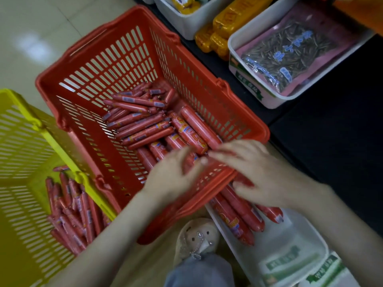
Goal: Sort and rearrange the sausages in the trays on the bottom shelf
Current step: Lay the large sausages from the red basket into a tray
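A red basket (pixel 116 65) on the floor holds many red sausages, thin ones (pixel 141 121) at the back and thick ones (pixel 192 129) nearer me. My left hand (pixel 174 177) is over the basket's near rim, fingers curled around a thick sausage (pixel 191 160). My right hand (pixel 259 175) lies blurred, fingers stretched out, on top of thick sausages (pixel 242 216) that reach into a white tray (pixel 294 245) at the lower right. Its grip is unclear. A yellow basket (pixel 18 141) at the left holds thin sausages (pixel 70 212).
The dark bottom shelf (pixel 331 141) runs along the right. On it stand a white tray with a bag of seeds (pixel 286 52), yellow packs (pixel 223 23) and another white tray (pixel 186 19). My shoe (pixel 196 237) is on the floor between the red basket and the near tray.
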`<state>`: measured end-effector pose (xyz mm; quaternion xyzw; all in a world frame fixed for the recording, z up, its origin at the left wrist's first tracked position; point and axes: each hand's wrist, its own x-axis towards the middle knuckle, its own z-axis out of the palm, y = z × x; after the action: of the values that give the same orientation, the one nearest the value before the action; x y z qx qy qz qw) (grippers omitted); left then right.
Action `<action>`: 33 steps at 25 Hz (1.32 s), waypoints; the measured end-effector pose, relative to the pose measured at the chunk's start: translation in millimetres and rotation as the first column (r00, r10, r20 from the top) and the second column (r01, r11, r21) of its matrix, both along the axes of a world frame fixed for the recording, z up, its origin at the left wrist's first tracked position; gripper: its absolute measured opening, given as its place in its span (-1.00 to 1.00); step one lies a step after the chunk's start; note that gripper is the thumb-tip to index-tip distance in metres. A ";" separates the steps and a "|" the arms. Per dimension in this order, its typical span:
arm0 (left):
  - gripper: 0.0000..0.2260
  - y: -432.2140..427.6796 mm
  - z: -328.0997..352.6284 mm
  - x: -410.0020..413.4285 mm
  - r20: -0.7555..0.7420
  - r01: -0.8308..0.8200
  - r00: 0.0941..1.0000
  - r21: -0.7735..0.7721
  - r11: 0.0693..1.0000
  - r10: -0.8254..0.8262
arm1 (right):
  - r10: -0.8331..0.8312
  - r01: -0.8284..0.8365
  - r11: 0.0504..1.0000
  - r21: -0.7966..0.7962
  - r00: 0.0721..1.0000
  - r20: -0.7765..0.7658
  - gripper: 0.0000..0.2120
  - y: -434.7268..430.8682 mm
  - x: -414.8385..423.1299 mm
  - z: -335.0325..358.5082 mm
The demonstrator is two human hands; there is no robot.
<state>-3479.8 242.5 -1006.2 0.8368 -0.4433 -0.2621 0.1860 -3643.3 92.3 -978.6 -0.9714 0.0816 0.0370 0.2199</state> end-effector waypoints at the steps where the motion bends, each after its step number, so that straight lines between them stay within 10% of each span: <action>1: -0.32 -3.2 -20.6 18.0 0.068 -0.117 0.991 0.076 0.990 0.112 | -0.069 0.067 0.997 0.028 0.997 0.041 -0.38 -2.3 12.8 8.6; 5: -0.22 -12.3 -95.3 37.6 0.278 -0.182 0.961 0.625 0.759 0.001 | -0.282 0.303 0.903 -0.304 0.953 0.112 -0.39 5.4 80.4 -16.4; 20: -0.35 -26.2 -108.9 28.5 0.174 -0.412 0.901 0.628 0.660 0.398 | -0.384 0.398 0.823 -0.404 0.916 0.120 -0.24 9.8 96.1 -29.7; 22: -0.28 -32.2 -82.0 33.2 -0.035 -0.486 0.794 0.562 0.669 0.607 | -0.397 0.417 0.831 -0.368 0.908 0.134 -0.26 9.7 97.2 -29.0; 24: -0.44 -35.5 -43.4 43.0 -0.444 -0.627 0.447 0.463 0.627 0.776 | -0.388 0.410 0.850 -0.331 0.912 0.135 -0.31 10.3 97.0 -27.4; 26: -0.83 -26.4 2.0 42.1 -0.736 -0.668 0.173 0.401 0.627 0.655 | -0.424 0.446 0.882 -0.150 0.892 0.155 -0.42 8.6 95.1 -24.6; 27: -0.82 -19.8 23.5 35.5 -0.800 -0.672 0.183 0.322 0.666 0.572 | -0.509 0.501 0.861 0.085 0.849 0.143 -0.49 7.9 93.5 -18.5; 30: -0.42 -6.2 69.8 6.7 -0.712 -0.583 0.590 -0.050 0.811 0.380 | -0.687 0.511 0.265 0.818 0.695 -0.212 -0.68 12.0 90.0 16.0; 33: -0.23 -19.9 77.8 -38.1 -0.392 -0.143 0.920 -0.330 0.933 0.002 | -0.646 0.247 -0.240 0.939 0.681 -0.345 -0.66 18.6 63.8 39.7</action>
<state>-3517.9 222.6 -928.4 0.7380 -0.4060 -0.3303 0.4258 -3579.5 110.9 -938.9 -0.4047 0.3536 -0.1426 0.8312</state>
